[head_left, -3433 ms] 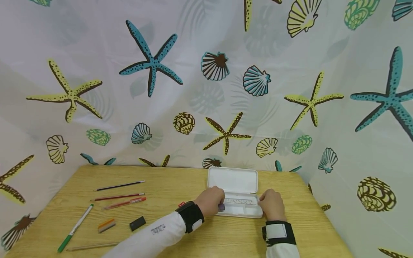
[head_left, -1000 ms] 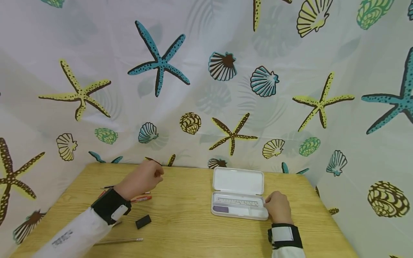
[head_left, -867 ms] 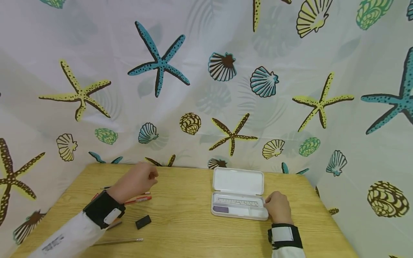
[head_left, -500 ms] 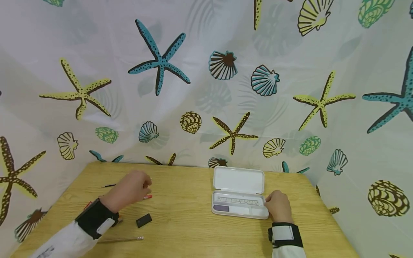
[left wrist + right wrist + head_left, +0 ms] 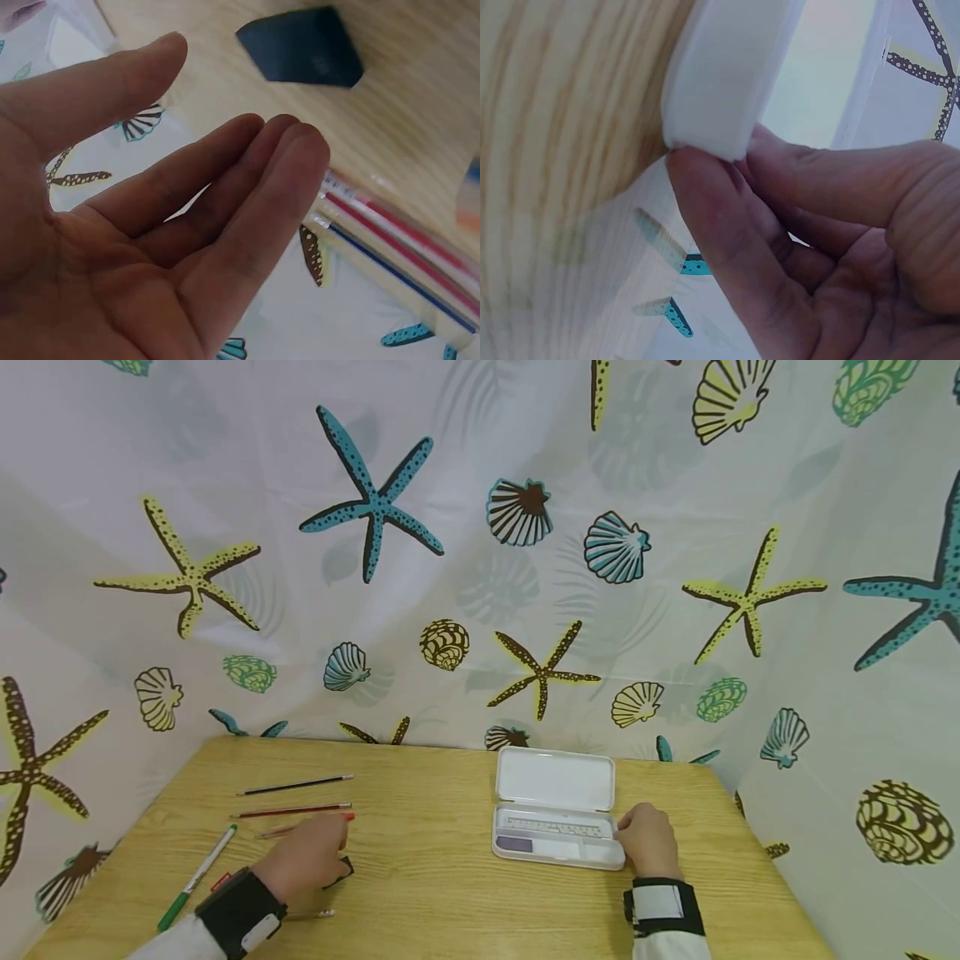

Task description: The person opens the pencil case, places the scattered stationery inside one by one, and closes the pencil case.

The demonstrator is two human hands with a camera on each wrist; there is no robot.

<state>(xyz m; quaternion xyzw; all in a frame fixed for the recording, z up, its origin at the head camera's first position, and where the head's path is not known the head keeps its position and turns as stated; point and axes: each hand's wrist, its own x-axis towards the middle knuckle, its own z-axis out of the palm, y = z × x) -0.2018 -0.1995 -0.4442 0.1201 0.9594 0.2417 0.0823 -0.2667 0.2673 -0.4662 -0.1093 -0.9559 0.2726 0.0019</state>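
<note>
My left hand (image 5: 330, 853) hovers low over a black eraser (image 5: 343, 868) on the wooden table (image 5: 435, 893), fingers straight and holding nothing. In the left wrist view the open palm of my left hand (image 5: 236, 94) faces the black eraser (image 5: 304, 56), a small gap apart. My right hand (image 5: 636, 837) grips the right end of an open white pencil case (image 5: 558, 853). In the right wrist view the fingers of my right hand (image 5: 727, 161) pinch the pencil case (image 5: 720, 82) at its corner. A ruler (image 5: 551, 827) and a purple eraser (image 5: 513, 844) lie inside.
The case lid (image 5: 555, 779) stands open toward the back. A black pencil (image 5: 296, 785), a red pencil (image 5: 292, 811), a green pen (image 5: 197, 877) and a thin pencil (image 5: 318, 913) lie on the left half. A seashell-print curtain (image 5: 480, 568) encloses the table.
My left hand has come from the back of the table, over the pencils, down and forward to the black eraser. The right hand and the case have stayed put.
</note>
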